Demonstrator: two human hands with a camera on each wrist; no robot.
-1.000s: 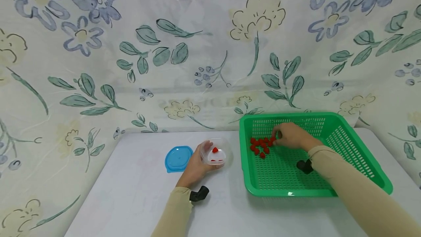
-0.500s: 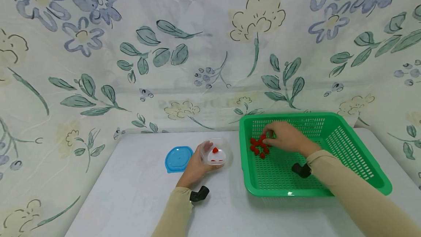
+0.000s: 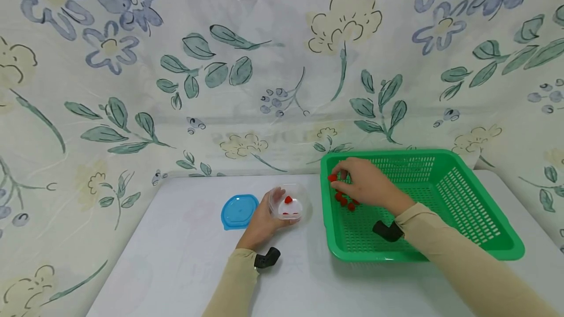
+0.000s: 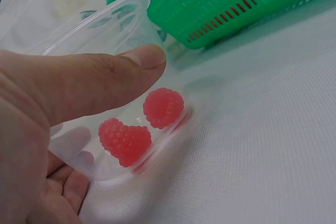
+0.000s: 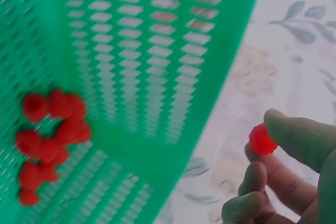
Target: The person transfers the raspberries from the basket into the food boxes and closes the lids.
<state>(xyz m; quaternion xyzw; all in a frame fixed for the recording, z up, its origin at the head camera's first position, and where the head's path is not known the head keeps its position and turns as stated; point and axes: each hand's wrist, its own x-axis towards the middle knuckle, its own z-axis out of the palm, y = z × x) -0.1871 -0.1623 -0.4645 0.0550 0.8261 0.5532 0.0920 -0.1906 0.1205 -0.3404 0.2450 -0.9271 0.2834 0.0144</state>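
My left hand (image 3: pixel 263 224) grips a clear plastic cup (image 3: pixel 297 192) on the white table, the thumb across its near side in the left wrist view. Inside the cup lie a few raspberries (image 4: pixel 164 107), seen through its wall. Between the thumb and finger of my right hand (image 3: pixel 363 182) a single red raspberry (image 5: pixel 262 140) is pinched, over the left side of the green basket (image 3: pixel 440 254). Below that hand, several more raspberries (image 5: pixel 52 150) lie bunched on the basket floor, partly covered by the hand in the head view.
A blue lid (image 3: pixel 239 212) lies flat on the white table (image 3: pixel 176 268), left of the cup. The basket's raised left rim stands between the raspberries and the cup. Flowered cloth (image 3: pixel 282 62) hangs behind the table.
My right hand has moved left across the basket and risen with a raspberry toward the left rim. The left hand and cup have stayed in place.
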